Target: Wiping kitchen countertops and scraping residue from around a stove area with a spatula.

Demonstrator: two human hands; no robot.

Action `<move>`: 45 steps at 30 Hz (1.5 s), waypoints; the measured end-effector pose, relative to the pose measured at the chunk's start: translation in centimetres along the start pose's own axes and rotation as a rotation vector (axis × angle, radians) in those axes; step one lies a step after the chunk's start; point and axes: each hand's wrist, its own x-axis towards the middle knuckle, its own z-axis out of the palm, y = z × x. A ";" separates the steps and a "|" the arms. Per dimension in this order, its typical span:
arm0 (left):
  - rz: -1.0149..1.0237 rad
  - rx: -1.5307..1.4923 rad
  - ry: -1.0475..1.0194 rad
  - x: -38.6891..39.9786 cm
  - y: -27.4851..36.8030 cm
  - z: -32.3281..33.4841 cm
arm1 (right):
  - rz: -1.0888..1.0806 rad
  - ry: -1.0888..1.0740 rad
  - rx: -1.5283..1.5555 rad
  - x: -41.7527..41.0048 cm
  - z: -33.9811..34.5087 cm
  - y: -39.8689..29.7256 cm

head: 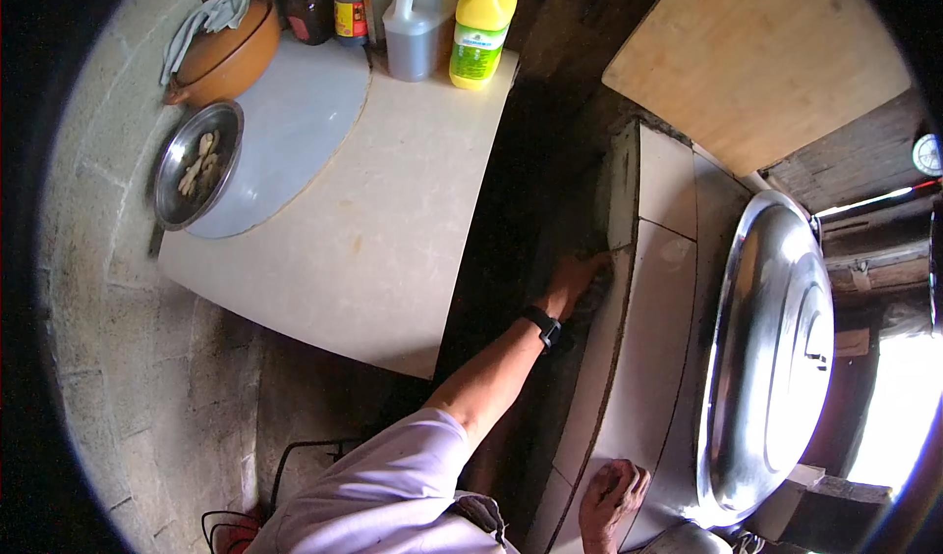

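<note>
My left hand (pixel 578 278), with a black watch (pixel 543 325) on its wrist, reaches down beside the tiled front wall of a counter (pixel 659 289). It lies in shadow, and its fingertips and anything in them are hard to make out. My right hand (pixel 614 496) rests on the tiled edge nearer to me, fingers curled; whether it holds something cannot be told. To its right, a large domed metal lid (pixel 766 355) with a small handle covers part of the tiled top.
A pale table (pixel 383 208) at the left bears a metal bowl (pixel 163 193) of light pieces resembling ginger, a brown lidded pot (pixel 243 60), a yellow bottle (pixel 482 31) and a plastic jug (pixel 416 49). A wooden board (pixel 759 60) stands beyond the counter. Block wall (pixel 118 333) at far left.
</note>
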 end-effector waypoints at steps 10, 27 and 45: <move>-0.008 -0.079 -0.030 -0.9 0.4 0.2 | -0.022 -0.015 -0.020 -0.3 0.0 0.6; 0.016 -0.096 -0.052 -0.1 -1.1 0.2 | -0.027 0.027 -0.024 -0.2 0.2 0.5; 0.132 -0.136 -0.062 -1.1 0.2 0.2 | -0.022 -0.010 -0.005 0.1 -0.2 0.2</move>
